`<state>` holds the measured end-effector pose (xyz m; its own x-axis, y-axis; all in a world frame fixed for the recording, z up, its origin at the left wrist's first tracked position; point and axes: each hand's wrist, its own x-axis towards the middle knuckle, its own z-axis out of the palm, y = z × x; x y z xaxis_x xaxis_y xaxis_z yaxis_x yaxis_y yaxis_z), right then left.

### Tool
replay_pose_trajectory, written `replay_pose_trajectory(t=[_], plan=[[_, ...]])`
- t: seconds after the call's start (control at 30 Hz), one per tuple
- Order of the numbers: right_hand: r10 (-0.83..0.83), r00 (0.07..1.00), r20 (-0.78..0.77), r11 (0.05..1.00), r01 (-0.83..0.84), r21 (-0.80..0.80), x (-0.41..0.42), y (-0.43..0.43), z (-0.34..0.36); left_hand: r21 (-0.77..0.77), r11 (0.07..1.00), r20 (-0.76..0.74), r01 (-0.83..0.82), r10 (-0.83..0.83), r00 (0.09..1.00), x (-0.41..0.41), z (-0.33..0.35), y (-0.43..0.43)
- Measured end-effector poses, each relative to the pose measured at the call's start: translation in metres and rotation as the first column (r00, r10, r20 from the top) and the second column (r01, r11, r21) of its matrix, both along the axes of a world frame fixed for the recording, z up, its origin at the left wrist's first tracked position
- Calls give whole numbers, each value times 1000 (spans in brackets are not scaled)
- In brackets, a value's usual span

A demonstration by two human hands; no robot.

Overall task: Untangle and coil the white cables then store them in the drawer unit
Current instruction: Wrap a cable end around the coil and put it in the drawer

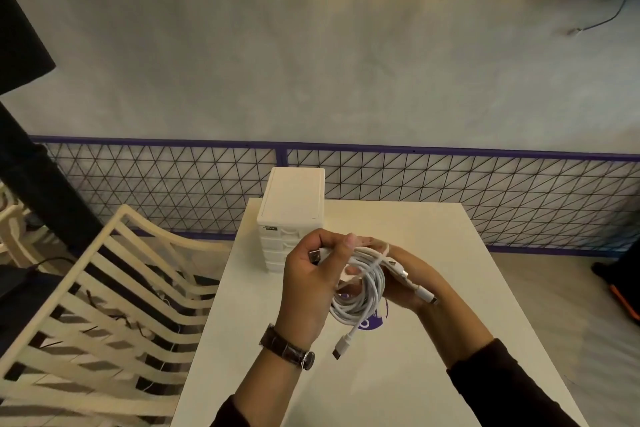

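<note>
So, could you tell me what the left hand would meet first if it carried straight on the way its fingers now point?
Probably the white drawer unit: the left hand, holding the coiled white cables, points up and away toward its drawer fronts. Depth is unclear.

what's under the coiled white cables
A purple round logo on the white table shows below the coiled white cables, mostly covered by the coil and the right hand.

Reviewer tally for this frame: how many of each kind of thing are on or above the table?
White cable bundle: 1
White drawer unit: 1
Hands: 2, left hand and right hand, both gripping the bundle
Wristwatch: 1
Total: 5
</note>
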<state>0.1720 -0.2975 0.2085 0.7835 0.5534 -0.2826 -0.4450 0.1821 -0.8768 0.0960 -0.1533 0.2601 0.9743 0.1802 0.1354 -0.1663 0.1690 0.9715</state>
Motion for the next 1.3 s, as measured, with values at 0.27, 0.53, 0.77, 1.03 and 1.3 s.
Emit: replay_pose_trajectory(t=[0.27,0.53,0.77,1.03,1.3], plan=[[-431,834,-345,870,485,85,42,-44,10,9,998,47,58,-59,997,-5,6,4],[-539,800,263,839,483,249,48,-58,111,125,991,-113,54,-40,993,-4,-19,-1],[-297,689,661,943,102,316,-91,5,145,96,980,-108,-174,184,977,16,-11,5],[-75,981,179,942,11,335,-131,24,66,49,974,-71,-220,223,972,22,-10,5],[-41,999,1,992,41,-120,-125,25,49,142,974,42,-179,175,984,19,-8,8]])
